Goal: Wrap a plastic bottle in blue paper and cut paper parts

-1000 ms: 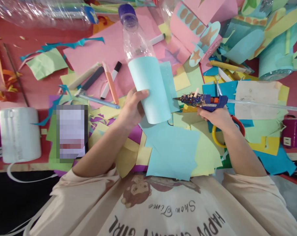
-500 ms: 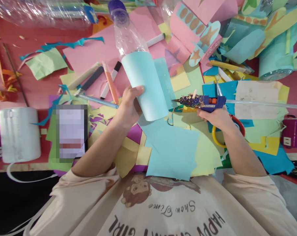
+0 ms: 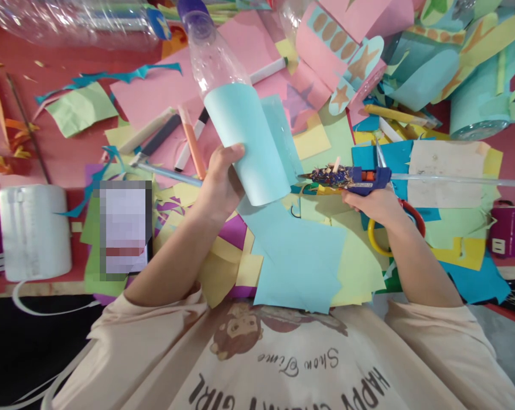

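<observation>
My left hand point(image 3: 223, 181) is closed round the lower part of a clear plastic bottle point(image 3: 218, 57) with a purple cap. Light blue paper point(image 3: 248, 142) wraps the bottle's body, and a flap of it stands off on the right side. The bottle is tilted, its cap towards the upper left. My right hand point(image 3: 374, 202) grips a dark blue glue gun point(image 3: 359, 177), whose littered tip points left, close to the paper flap. A long clear glue stick point(image 3: 453, 180) sticks out of its back. Below the bottle lies a light blue sheet point(image 3: 300, 262).
Scissors with red and yellow handles point(image 3: 379, 242) lie under my right wrist. Markers point(image 3: 191, 142) and pink paper point(image 3: 155, 91) are beyond my left hand. A phone point(image 3: 124, 228) and a white device point(image 3: 35, 233) sit at the left; a paper-covered bottle point(image 3: 474, 108) is at the upper right.
My left hand and the wrapped bottle have shifted slightly to the left and away from me. The glue gun and my right hand have stayed almost in place.
</observation>
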Demonstrator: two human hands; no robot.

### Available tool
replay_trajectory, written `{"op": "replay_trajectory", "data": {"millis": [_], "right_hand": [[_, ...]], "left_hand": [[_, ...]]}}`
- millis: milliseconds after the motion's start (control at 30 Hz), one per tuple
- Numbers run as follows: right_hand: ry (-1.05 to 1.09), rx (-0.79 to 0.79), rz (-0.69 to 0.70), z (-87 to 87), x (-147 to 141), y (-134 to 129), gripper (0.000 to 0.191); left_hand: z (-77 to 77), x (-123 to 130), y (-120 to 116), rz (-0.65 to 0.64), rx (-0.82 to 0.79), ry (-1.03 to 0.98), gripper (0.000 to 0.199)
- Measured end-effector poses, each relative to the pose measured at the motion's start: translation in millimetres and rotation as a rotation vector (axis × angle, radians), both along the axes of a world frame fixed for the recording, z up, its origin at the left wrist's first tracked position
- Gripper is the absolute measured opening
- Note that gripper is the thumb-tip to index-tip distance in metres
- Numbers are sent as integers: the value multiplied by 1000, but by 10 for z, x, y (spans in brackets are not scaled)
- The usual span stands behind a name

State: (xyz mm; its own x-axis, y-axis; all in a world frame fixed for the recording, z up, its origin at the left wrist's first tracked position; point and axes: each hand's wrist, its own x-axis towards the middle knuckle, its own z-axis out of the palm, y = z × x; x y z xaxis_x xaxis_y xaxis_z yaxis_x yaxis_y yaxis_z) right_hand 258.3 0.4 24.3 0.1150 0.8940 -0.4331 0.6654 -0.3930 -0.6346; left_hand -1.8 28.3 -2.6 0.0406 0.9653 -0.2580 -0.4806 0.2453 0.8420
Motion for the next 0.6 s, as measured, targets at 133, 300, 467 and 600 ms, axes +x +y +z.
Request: {"op": "replay_trajectory", "data": {"millis": [133,300,467,600], "right_hand": [[-5,-19,9,32,-11,6,17],[-4,12,41,76,-34,16,17],[-8,-5,34,60,-23,11,16],[7,24,57,55,-15,8,16]], "left_hand": [[0,-2,8,21,28,14,34],[-50,-23,12,-4,80,41,30],[-74,-33,29,36,116,54,31],[-50,-21,38,89,100,25,33]]}}
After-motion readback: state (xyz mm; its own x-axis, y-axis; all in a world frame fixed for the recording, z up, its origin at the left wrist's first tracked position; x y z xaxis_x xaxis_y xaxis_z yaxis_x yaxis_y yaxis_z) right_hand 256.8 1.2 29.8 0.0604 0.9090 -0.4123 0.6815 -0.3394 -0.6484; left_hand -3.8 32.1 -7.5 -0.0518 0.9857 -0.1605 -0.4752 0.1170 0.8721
